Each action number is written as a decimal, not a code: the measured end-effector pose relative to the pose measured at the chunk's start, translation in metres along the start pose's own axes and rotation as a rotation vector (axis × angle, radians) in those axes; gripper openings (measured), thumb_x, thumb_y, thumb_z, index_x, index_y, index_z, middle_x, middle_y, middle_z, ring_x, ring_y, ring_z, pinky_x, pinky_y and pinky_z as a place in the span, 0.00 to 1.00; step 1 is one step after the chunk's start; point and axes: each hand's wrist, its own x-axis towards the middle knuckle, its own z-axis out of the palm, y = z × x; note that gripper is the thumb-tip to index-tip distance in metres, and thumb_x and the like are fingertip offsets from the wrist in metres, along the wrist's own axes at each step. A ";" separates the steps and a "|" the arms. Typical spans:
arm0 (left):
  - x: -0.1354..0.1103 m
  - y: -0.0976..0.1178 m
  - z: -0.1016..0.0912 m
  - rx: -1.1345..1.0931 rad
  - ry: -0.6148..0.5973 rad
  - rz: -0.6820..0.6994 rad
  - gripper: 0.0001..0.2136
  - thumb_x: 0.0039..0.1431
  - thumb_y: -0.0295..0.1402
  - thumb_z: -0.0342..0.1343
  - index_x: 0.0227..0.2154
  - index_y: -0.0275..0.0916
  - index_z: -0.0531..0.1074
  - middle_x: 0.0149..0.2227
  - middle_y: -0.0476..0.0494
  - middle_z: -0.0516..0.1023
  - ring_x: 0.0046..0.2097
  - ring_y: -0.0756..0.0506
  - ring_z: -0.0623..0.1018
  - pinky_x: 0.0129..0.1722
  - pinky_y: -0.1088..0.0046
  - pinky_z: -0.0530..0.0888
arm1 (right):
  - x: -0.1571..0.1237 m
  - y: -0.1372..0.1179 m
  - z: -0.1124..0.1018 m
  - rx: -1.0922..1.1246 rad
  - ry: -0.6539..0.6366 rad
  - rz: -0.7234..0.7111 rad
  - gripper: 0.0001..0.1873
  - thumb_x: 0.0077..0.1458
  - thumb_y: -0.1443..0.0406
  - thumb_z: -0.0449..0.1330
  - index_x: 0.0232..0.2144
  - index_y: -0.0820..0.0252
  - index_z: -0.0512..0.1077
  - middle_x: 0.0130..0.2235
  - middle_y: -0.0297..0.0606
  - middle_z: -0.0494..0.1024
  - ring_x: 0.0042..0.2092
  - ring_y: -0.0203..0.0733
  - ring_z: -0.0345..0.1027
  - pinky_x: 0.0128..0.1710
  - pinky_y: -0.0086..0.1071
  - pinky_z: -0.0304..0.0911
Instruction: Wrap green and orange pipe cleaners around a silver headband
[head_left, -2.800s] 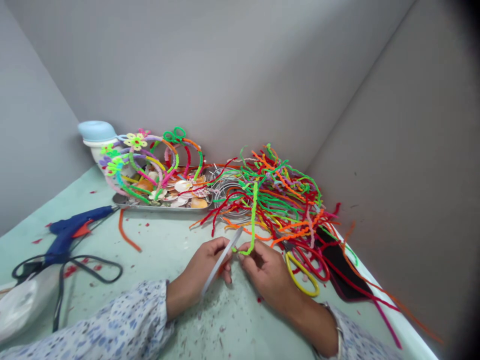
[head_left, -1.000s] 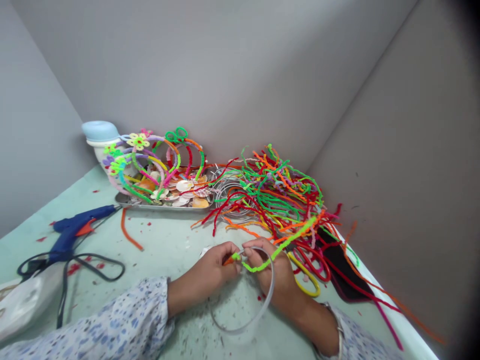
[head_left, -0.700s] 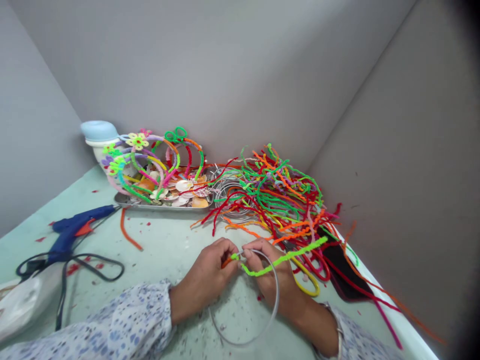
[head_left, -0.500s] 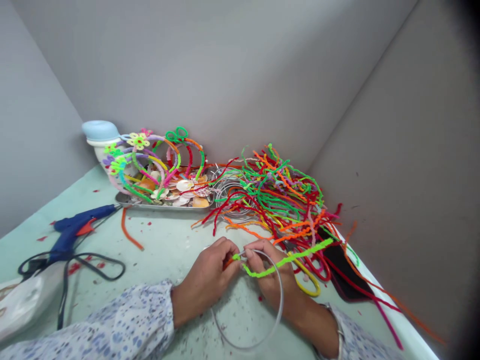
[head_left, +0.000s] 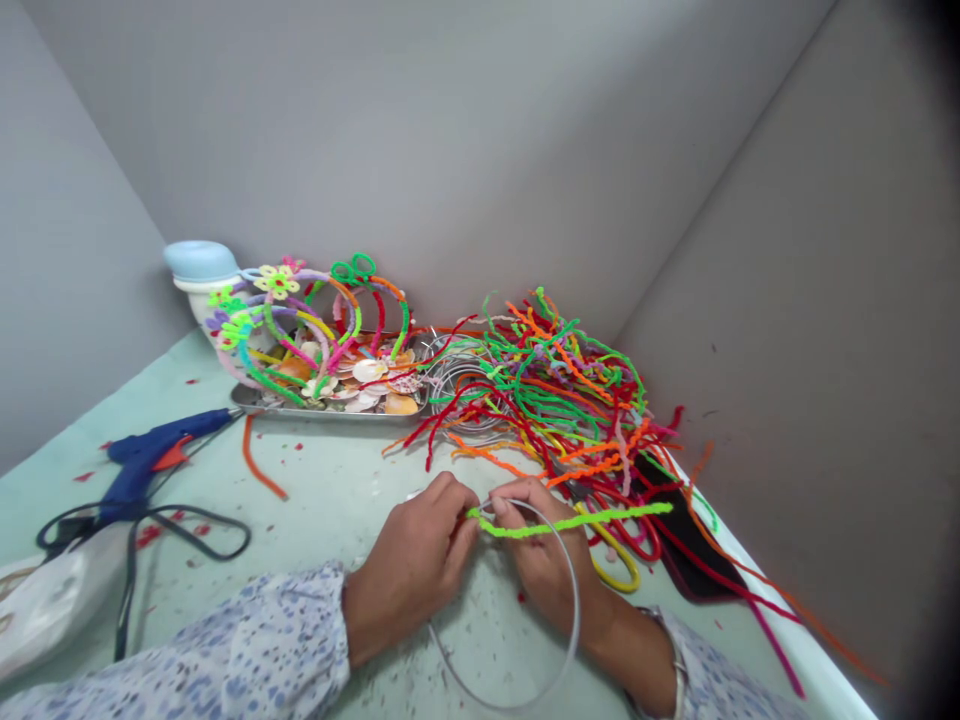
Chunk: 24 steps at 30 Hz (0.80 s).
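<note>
Close together over the table's front, both hands work on a thin silvery-grey hoop, whose lower arc hangs between my wrists. My left hand is closed, its thumb and fingers pinching the near end of a lime-green pipe cleaner against the hoop. The pipe cleaner's free length runs rightward across my right hand. That hand is closed too, thumb and forefinger gripping the hoop's top just right of the left fingertips. The exact spot where pipe cleaner and hoop meet is partly hidden by the fingers.
A metal tray of shells bears several fuzzy, colourful headbands, beside a blue-lidded white container. Tangled pipe cleaners lie right, over silvery hoops, yellow-handled scissors and a dark phone. A blue glue gun lies left.
The lime-green pipe cleaner's near end is drawn up against the hoop, and its free length lies straighter and lower at the tip. The hoop's lower arc has swung slightly right. An orange bit in the left hand is now hidden.
</note>
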 end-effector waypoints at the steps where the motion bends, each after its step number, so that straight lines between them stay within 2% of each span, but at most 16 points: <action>1: 0.000 0.000 0.000 -0.007 0.001 0.001 0.05 0.63 0.28 0.46 0.34 0.38 0.66 0.34 0.46 0.68 0.35 0.46 0.69 0.34 0.71 0.65 | 0.000 0.000 0.000 -0.004 -0.002 -0.007 0.09 0.62 0.63 0.53 0.33 0.59 0.70 0.28 0.34 0.73 0.29 0.37 0.66 0.28 0.29 0.60; 7: -0.001 0.003 -0.002 -0.092 0.026 -0.029 0.07 0.64 0.29 0.44 0.32 0.38 0.66 0.33 0.47 0.67 0.34 0.46 0.68 0.35 0.71 0.64 | 0.001 -0.004 -0.002 -0.011 -0.008 -0.012 0.07 0.60 0.65 0.52 0.33 0.60 0.70 0.28 0.35 0.73 0.29 0.37 0.67 0.29 0.28 0.61; 14: 0.004 -0.002 0.002 -0.326 0.065 -0.111 0.11 0.64 0.33 0.48 0.25 0.39 0.63 0.27 0.51 0.63 0.32 0.48 0.66 0.32 0.74 0.62 | 0.001 -0.005 -0.003 -0.043 -0.029 0.013 0.07 0.59 0.66 0.52 0.33 0.59 0.70 0.31 0.36 0.75 0.33 0.39 0.70 0.32 0.30 0.62; 18: 0.005 -0.005 0.001 -0.489 0.042 -0.181 0.10 0.61 0.35 0.51 0.25 0.38 0.66 0.27 0.51 0.64 0.31 0.49 0.66 0.31 0.74 0.62 | 0.002 -0.007 -0.001 -0.093 -0.027 0.058 0.10 0.62 0.62 0.52 0.31 0.58 0.69 0.28 0.34 0.73 0.29 0.39 0.67 0.31 0.31 0.61; 24: 0.010 -0.009 0.002 -0.708 -0.080 -0.341 0.11 0.58 0.37 0.54 0.25 0.37 0.67 0.20 0.55 0.61 0.23 0.52 0.61 0.24 0.77 0.57 | 0.002 -0.006 0.000 -0.085 -0.015 -0.011 0.11 0.63 0.62 0.51 0.31 0.58 0.70 0.27 0.35 0.72 0.30 0.39 0.67 0.32 0.31 0.61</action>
